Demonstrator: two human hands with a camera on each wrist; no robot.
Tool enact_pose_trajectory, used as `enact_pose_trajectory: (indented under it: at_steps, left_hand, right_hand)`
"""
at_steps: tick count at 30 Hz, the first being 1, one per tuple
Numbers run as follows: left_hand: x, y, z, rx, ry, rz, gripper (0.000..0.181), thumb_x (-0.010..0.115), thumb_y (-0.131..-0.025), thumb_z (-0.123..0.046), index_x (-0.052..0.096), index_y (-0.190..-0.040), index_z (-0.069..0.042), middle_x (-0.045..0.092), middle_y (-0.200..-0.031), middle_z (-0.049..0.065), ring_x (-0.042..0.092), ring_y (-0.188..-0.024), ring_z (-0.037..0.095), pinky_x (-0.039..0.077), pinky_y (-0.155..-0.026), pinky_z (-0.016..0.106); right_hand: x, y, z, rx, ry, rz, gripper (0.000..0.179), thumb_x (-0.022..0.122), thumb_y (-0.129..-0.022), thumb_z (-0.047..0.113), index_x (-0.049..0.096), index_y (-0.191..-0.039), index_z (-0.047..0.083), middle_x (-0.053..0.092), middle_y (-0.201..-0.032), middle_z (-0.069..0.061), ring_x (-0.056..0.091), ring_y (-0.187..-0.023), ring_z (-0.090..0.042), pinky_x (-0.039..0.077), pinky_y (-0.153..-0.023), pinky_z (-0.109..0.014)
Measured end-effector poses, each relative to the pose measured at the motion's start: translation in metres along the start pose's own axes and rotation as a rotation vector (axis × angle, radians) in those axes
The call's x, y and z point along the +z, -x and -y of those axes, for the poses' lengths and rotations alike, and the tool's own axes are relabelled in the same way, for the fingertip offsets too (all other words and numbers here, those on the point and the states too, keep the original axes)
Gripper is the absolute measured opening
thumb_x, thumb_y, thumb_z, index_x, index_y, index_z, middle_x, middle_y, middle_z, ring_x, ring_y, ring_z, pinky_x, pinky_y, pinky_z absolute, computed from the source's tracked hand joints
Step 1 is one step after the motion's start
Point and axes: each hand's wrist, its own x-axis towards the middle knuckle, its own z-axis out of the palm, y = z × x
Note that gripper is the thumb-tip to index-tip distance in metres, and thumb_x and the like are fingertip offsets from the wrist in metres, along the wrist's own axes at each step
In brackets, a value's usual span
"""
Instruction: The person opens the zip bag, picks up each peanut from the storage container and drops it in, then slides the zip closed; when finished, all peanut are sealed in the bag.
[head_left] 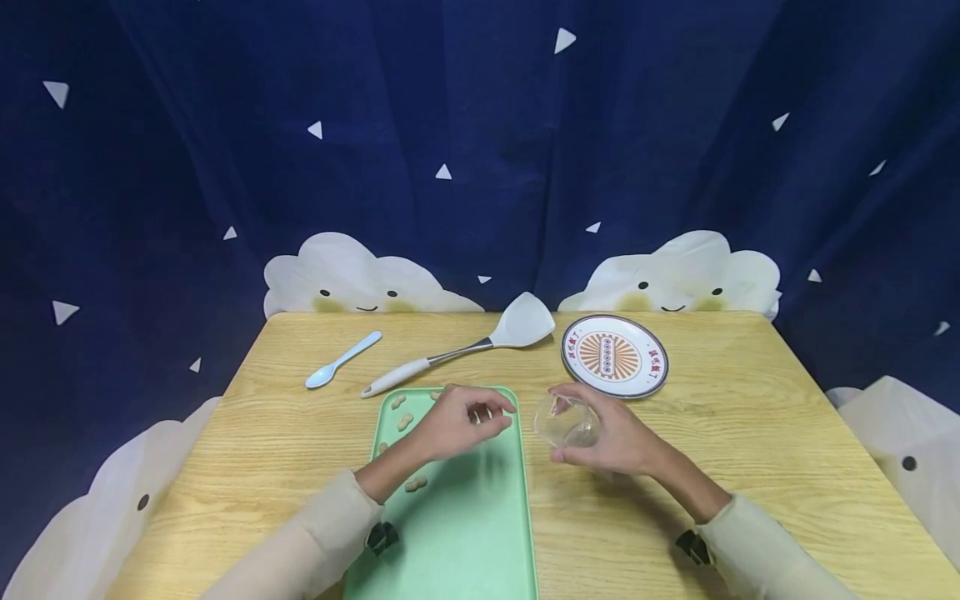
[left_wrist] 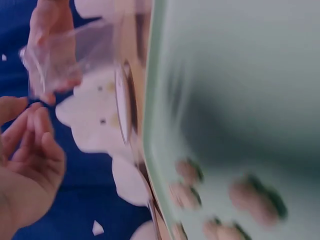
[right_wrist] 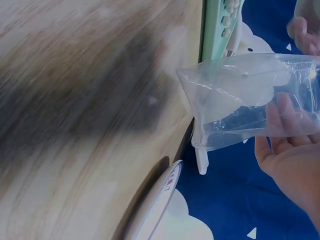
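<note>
My right hand (head_left: 617,433) holds a clear plastic bag (right_wrist: 235,100) above the table, thumb on one side and fingers on the other. The bag stands puffed out, its mouth towards the left hand in the head view. My left hand (head_left: 459,422) hovers over the upper right of a green tray (head_left: 465,533), fingers loosely bent, a small gap between thumb and forefinger, and nothing visible in them. Several peanuts in their shells (head_left: 406,422) lie in the tray's left part, some partly hidden behind the left hand and forearm.
Behind the tray lies a white spatula (head_left: 522,322) with a steel shank. A light blue spoon (head_left: 343,362) is at the back left. Beyond my right hand sits a round white plate (head_left: 615,357) with a printed design. A dark blue curtain (head_left: 480,125) hangs behind the wooden table (head_left: 750,433).
</note>
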Motion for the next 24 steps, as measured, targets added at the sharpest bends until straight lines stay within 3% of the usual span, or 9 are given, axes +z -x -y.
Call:
enact_pose_trajectory:
  at_steps: [5, 7, 14, 17, 24]
  left_hand:
    - [-0.018, 0.011, 0.020, -0.205, -0.028, 0.088, 0.020, 0.070, -0.084, -0.017, 0.070, -0.099, -0.005, 0.065, -0.082, 0.001, 0.059, -0.068, 0.012, 0.049, -0.058, 0.024]
    - [-0.021, 0.016, 0.028, -0.252, -0.056, 0.115, 0.022, 0.072, -0.082, -0.016, 0.069, -0.100, -0.004, 0.065, -0.082, 0.002, 0.058, -0.068, 0.013, 0.048, -0.059, 0.024]
    - [-0.018, 0.029, 0.049, -0.227, -0.257, 0.084, 0.015, 0.075, -0.078, -0.011, 0.069, -0.091, -0.004, 0.065, -0.074, -0.002, 0.058, -0.068, 0.007, 0.048, -0.066, 0.024]
    - [-0.014, 0.032, 0.052, -0.249, -0.308, 0.062, 0.010, 0.076, -0.077, -0.009, 0.069, -0.084, -0.006, 0.065, -0.071, -0.002, 0.057, -0.068, 0.007, 0.048, -0.067, 0.027]
    - [-0.004, 0.036, 0.055, -0.244, -0.411, 0.008, 0.012, 0.074, -0.078, -0.005, 0.067, -0.069, -0.010, 0.064, -0.063, -0.004, 0.047, -0.055, 0.005, 0.038, -0.055, 0.021]
  right_hand:
    - [0.001, -0.001, -0.006, -0.002, 0.002, -0.003, 0.077, 0.084, -0.066, 0.041, 0.051, -0.130, 0.015, 0.064, -0.106, 0.007, 0.058, -0.109, -0.015, 0.043, -0.097, -0.047]
    - [0.002, 0.000, -0.008, 0.005, 0.008, 0.006, 0.078, 0.083, -0.067, 0.044, 0.050, -0.131, 0.015, 0.064, -0.107, 0.007, 0.058, -0.110, -0.017, 0.042, -0.098, -0.048]
    - [0.004, 0.000, -0.012, 0.013, 0.020, 0.011, 0.080, 0.083, -0.067, 0.045, 0.049, -0.132, 0.014, 0.063, -0.109, 0.004, 0.057, -0.111, -0.019, 0.043, -0.097, -0.049]
    - [0.004, 0.000, -0.013, 0.009, 0.021, 0.009, 0.080, 0.083, -0.067, 0.044, 0.049, -0.132, 0.013, 0.063, -0.109, 0.005, 0.057, -0.111, -0.019, 0.043, -0.097, -0.049]
    - [0.005, 0.001, -0.015, 0.005, 0.020, 0.010, 0.080, 0.084, -0.066, 0.043, 0.049, -0.132, 0.015, 0.062, -0.109, 0.006, 0.057, -0.111, -0.018, 0.044, -0.096, -0.048]
